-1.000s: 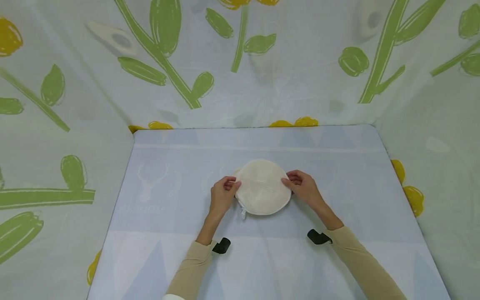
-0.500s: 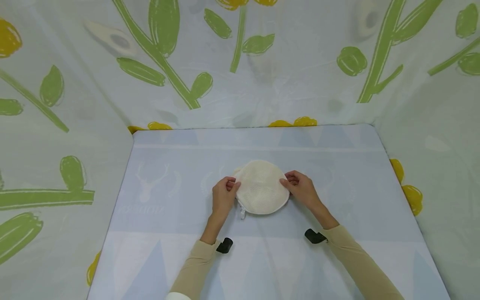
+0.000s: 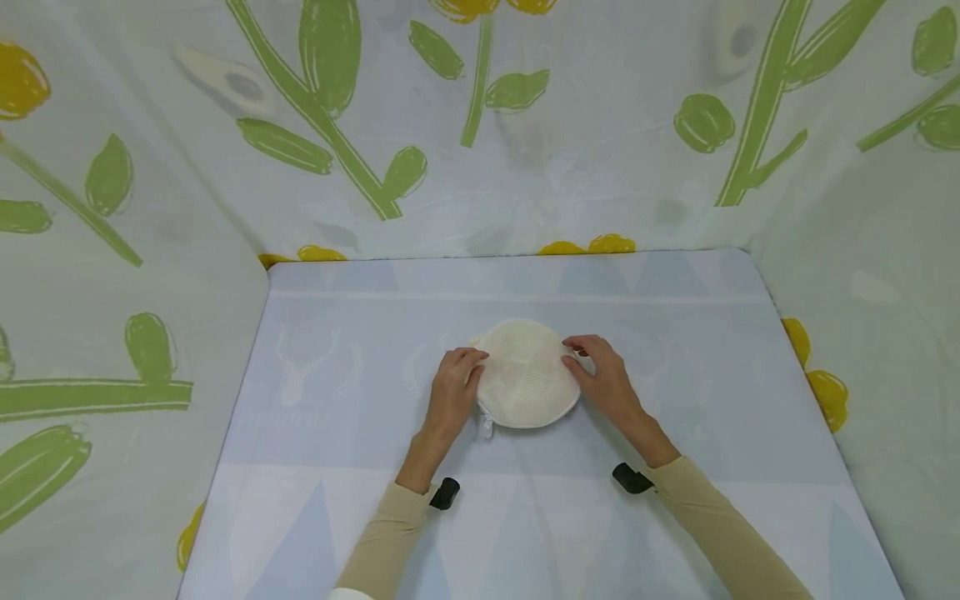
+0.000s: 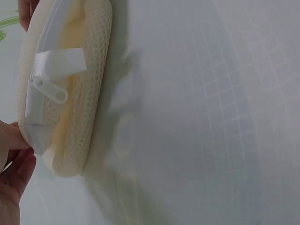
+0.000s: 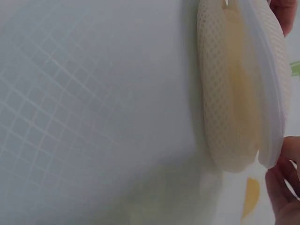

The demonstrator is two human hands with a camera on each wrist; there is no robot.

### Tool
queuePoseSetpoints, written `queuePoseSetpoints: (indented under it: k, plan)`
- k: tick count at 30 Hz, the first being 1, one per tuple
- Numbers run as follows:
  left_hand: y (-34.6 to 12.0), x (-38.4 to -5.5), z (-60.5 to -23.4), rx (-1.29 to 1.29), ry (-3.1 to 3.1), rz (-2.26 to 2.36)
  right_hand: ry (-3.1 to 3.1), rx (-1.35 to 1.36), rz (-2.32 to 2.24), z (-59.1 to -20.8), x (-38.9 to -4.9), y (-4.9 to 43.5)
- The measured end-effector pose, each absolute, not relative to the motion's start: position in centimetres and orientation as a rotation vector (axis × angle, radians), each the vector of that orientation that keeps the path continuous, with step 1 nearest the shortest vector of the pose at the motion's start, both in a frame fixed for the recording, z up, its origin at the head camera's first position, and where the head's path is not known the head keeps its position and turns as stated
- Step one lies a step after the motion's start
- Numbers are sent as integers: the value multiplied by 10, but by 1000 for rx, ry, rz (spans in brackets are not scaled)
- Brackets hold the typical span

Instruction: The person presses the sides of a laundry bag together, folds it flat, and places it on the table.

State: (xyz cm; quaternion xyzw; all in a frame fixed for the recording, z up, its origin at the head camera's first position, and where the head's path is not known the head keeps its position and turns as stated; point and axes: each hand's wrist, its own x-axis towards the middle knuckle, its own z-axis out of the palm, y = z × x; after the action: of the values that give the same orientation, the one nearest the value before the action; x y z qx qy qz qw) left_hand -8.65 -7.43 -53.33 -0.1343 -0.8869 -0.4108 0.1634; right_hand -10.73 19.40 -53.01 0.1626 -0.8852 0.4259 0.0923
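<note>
A round cream mesh laundry bag (image 3: 527, 379) lies on the table, its flat top facing up. My left hand (image 3: 455, 387) pinches its left edge between thumb and fingers. Opposite, my right hand (image 3: 606, 377) pinches the right edge. Seen from the side in the left wrist view, a white zipper slider (image 4: 50, 90) hangs by a white fabric tab (image 4: 60, 64). In the right wrist view, the bag's white zipper band (image 5: 272, 108) stands apart from the mesh body below, with a yellowish area between them.
The table (image 3: 360, 517) carries a pale blue and white patterned cover. Fabric walls (image 3: 600, 167) printed with green stems and yellow flowers rise behind it and at both sides. A black wrist camera (image 3: 446, 493) is worn at the left cuff, another black camera (image 3: 632, 478) at the right.
My left fingers have shifted slightly inward over the bag's left edge. The right forefinger now reaches a little farther over the right edge. The bag stays almost in place.
</note>
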Motion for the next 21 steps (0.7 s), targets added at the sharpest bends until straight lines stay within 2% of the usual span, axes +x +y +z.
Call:
queuePoseSetpoints:
  k: [11,21]
  plan:
    - [-80,-84,-535,-785,-2514,-1103,-2549,849,1172,-538,-103,196]
    - [-79,-83,-544,-805,-2513,-1033,-2489,1021,1077,-550,-106,196]
